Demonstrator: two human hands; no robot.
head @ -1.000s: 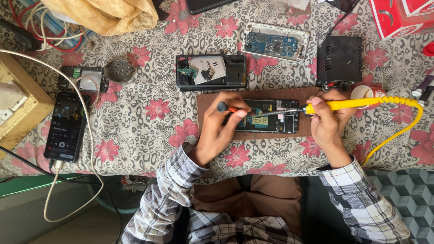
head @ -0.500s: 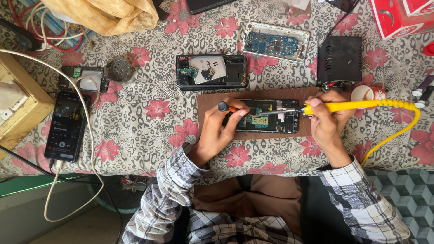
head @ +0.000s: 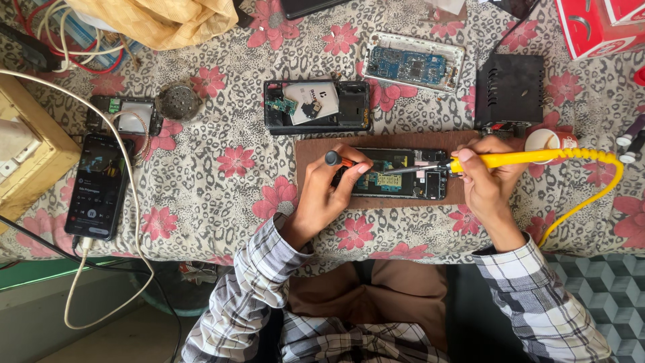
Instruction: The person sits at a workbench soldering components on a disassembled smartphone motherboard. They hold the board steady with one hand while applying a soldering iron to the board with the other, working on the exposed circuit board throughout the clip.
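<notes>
While the opened phone [head: 402,173] lies flat on a brown mat [head: 316,149] in the middle of the worktop [head: 222,195], both hands are right on it. Left hand [head: 327,195] is curled round a small tool with a dark round cap [head: 332,158], fingers closed on it and resting at the phone's left end. Right hand [head: 485,183] grips the yellow soldering iron [head: 517,159], fist snug on the handle, metal tip laid across the exposed board near the phone's centre. Its yellow coiled cord [head: 601,176] loops off to the right and down over the edge. Just above the mat sits another stripped phone frame [head: 316,106] with loose parts inside, and a bare blue circuit board [head: 411,64] further up. A black box [head: 508,91] stands above the right hand, a small white cup [head: 545,140] just beside the iron. Far left, a lit smartphone [head: 97,188] lies plugged into a white cable [head: 101,269].
</notes>
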